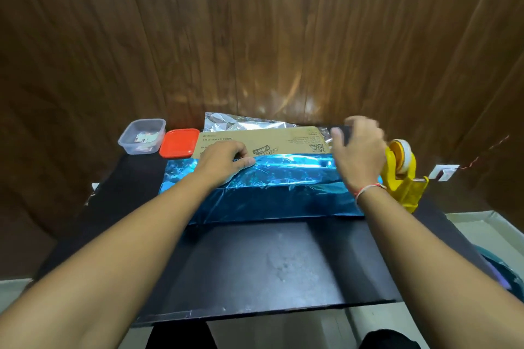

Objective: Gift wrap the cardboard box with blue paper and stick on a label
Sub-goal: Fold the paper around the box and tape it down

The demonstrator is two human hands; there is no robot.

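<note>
A flat brown cardboard box [286, 141] lies across the far part of a black table [255, 261]. Shiny blue wrapping paper [283, 187] covers its near side and the front strip of its top. The paper's silver underside [235, 121] sticks up behind the box. My left hand [224, 160] lies flat on the blue paper's edge on top of the box, fingers spread. My right hand [358, 150] is blurred above the box's right end, its fingers curled around something dark and small that I cannot identify.
A yellow tape dispenser [402, 176] stands just right of my right hand. A clear plastic tub [141, 136] with small printed pieces and its orange lid [180, 142] sit at the table's far left. A wooden wall [255, 37] rises right behind the table.
</note>
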